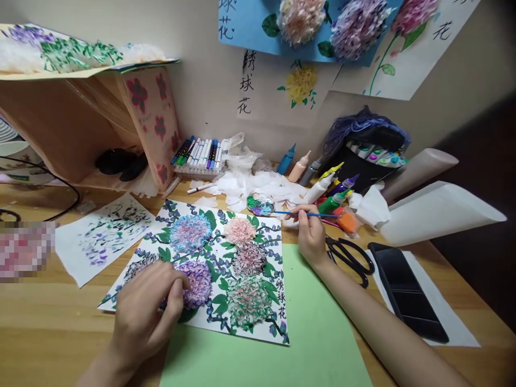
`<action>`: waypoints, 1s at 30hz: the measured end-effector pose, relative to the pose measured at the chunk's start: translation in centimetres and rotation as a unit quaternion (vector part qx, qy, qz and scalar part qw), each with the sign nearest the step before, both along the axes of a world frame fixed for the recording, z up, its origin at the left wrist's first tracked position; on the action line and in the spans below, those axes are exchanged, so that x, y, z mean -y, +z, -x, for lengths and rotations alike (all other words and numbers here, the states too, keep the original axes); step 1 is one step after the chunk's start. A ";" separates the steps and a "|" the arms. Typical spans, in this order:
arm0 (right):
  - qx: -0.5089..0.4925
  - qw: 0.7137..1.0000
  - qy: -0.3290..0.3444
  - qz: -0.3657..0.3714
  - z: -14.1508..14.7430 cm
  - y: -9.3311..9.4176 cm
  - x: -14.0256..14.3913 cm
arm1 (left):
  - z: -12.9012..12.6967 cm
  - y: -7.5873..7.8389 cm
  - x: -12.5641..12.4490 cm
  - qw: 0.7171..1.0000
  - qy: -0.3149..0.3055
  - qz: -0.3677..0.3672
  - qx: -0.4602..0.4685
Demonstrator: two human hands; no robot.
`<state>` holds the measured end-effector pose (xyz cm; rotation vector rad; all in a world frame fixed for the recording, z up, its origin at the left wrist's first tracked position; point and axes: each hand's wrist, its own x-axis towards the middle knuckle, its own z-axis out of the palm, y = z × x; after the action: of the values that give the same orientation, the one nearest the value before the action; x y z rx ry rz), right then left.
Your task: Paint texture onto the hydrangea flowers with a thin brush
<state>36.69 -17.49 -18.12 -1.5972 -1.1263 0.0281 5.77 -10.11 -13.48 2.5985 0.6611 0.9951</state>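
My right hand (311,234) grips a thin blue paintbrush (322,214) in a closed pinch. The brush's tip points left to a small round palette (260,204) smeared with green, purple and blue paint. My left hand (149,306) rests, fingers curled, over the lower left of a white flower picture (220,215), beside a raised purple flower (197,285). Whatever its fingertips may hold is hidden under the hand. Other raised flowers, green leaves, dark painted branches and black characters cover the sheet. Beneath it lies a green mat (318,333).
Paint bottles (332,201) and crumpled tissue (237,185) stand behind the picture, near a box of markers (201,156). Scissors (350,258) and a black case (407,293) lie right. A paint-blotted sheet (107,234) and cardboard box (149,118) are left.
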 end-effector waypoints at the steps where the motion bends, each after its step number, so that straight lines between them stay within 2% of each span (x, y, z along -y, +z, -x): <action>1: -0.001 1.000 0.000 -0.001 0.0 -0.1 0.0 | 0.0 0.0 0.0 1.000 0.001 -0.002 0.000; 8: -0.052 0.999 -0.008 0.008 -0.3 -0.4 -0.1 | 0.1 0.2 -0.2 1.000 0.017 -0.002 0.016; 14: -0.057 0.998 -0.013 -0.019 -0.3 -0.1 -0.2 | 0.4 0.2 -0.2 0.998 0.044 0.010 0.036; 22: -0.072 0.997 -0.013 -0.030 -0.7 -0.5 -0.5 | 0.4 0.1 -1.2 0.987 0.101 -0.006 0.124; 27: -0.119 0.984 -0.035 -0.129 0.1 0.6 -0.5 | 0.4 0.1 -1.5 0.979 0.130 -0.010 0.156; 30: -0.153 0.975 0.016 -0.161 2.0 1.6 -0.7 | 0.4 0.3 -1.5 0.977 0.145 0.001 0.157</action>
<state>34.69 -16.77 -16.50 -1.2360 -0.8656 0.1032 5.35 -8.60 -13.19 2.3080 0.9678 1.4514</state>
